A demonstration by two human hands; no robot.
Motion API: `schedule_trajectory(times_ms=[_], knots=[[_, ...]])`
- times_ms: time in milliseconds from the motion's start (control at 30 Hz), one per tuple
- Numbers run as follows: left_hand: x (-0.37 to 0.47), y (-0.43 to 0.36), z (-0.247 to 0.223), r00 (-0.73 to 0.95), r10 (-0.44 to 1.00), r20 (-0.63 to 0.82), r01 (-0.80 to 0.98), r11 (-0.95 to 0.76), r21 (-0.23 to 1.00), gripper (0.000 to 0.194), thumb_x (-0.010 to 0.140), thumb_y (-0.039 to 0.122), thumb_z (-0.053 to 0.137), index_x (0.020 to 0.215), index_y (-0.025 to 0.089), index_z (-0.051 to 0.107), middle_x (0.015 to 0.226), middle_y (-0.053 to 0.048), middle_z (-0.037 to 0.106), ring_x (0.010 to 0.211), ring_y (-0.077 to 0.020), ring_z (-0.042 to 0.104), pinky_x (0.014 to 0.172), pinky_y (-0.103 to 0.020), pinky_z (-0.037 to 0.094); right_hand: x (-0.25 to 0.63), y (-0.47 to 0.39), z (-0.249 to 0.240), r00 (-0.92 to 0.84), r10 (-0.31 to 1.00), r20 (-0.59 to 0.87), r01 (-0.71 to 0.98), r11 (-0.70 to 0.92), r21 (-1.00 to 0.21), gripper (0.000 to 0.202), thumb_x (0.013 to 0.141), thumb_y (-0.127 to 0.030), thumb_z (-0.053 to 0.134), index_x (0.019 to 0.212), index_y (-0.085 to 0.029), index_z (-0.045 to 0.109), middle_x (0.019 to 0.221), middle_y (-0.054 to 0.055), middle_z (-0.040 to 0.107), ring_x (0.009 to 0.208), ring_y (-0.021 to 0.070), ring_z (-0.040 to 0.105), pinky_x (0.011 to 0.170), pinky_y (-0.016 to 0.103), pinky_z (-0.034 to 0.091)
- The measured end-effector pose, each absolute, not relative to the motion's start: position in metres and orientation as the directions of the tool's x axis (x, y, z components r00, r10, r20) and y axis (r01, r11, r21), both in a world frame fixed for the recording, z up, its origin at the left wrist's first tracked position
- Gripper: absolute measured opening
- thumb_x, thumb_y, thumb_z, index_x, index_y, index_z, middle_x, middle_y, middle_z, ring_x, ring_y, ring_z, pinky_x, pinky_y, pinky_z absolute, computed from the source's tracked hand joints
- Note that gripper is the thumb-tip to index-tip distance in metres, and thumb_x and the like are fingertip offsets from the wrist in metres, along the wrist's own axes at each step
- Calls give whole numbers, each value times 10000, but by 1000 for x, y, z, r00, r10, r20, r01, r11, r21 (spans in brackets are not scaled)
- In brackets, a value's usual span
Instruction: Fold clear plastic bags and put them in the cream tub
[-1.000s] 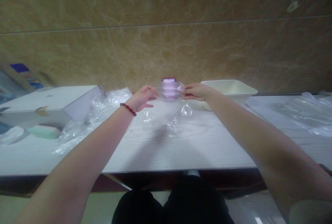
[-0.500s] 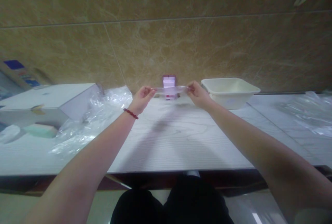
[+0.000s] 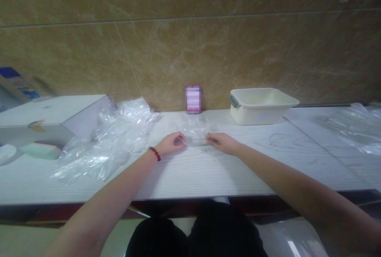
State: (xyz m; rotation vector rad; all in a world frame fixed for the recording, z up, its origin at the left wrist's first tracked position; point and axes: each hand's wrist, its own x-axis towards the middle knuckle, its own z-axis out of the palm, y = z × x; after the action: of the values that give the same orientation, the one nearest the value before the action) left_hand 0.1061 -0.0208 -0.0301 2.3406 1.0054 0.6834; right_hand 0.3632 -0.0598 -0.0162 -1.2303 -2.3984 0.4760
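Observation:
A clear plastic bag (image 3: 195, 132) lies nearly flat on the white wood-grain table (image 3: 190, 173), its near edge stretched between my hands. My left hand (image 3: 172, 142), with a dark red bead bracelet (image 3: 155, 153) at the wrist, pinches the bag's left near corner. On the other side, my right hand (image 3: 222, 142) grips the right near corner between thumb and fingers. Behind the bag, a phone (image 3: 193, 99) with a lit screen leans upright against the wall.
A cream plastic bin (image 3: 258, 115) with a grey handle stands at the back right. Crumpled clear plastic (image 3: 116, 138) lies left, beside a white box (image 3: 53, 116) and a pale green block (image 3: 43, 150). More clear plastic (image 3: 355, 128) lies far right.
Both hands have come down and nearer to me, bringing the clear plastic bag from in front of the phone onto the table. The phone screen is now uncovered.

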Motion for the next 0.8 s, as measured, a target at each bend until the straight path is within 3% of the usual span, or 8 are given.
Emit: schedule_trajectory(times_ms=[167, 433, 633, 800], knots=[[110, -28, -22, 635, 730, 251, 495, -634, 594, 97, 684, 276, 508, 713, 186, 528, 789, -20, 601, 763, -158, 532, 782, -328, 385, 368, -65, -12, -542, 821, 178, 660, 547, -514, 268, 801, -339, 369, 928, -219, 573, 894, 29, 612, 848, 168, 548, 745, 279, 387], [106, -34, -20, 634, 744, 213, 459, -583, 670, 151, 660, 340, 537, 703, 195, 533, 774, -14, 610, 739, -156, 542, 856, -389, 334, 376, -72, -15, -548, 826, 131, 646, 517, -561, 326, 811, -319, 358, 1095, -279, 514, 1118, -25, 532, 1124, 175, 390, 964, 353, 254], [107, -37, -21, 653, 746, 135, 512, -565, 647, 261, 643, 352, 563, 873, 229, 556, 904, -22, 616, 833, -179, 541, 959, -511, 13, 379, -74, -17, -614, 780, 119, 644, 582, -496, 371, 747, -331, 471, 1112, -273, 500, 1139, -5, 517, 1172, 201, 325, 979, 377, 229], [105, -36, -25, 683, 724, 99, 486, -551, 679, 269, 671, 366, 538, 899, 226, 557, 904, -30, 628, 875, -184, 541, 939, -512, -95, 382, -75, -18, -650, 754, 91, 640, 608, -470, 326, 756, -355, 453, 1048, -249, 550, 1177, 20, 485, 1189, 200, 293, 998, 397, 162]])
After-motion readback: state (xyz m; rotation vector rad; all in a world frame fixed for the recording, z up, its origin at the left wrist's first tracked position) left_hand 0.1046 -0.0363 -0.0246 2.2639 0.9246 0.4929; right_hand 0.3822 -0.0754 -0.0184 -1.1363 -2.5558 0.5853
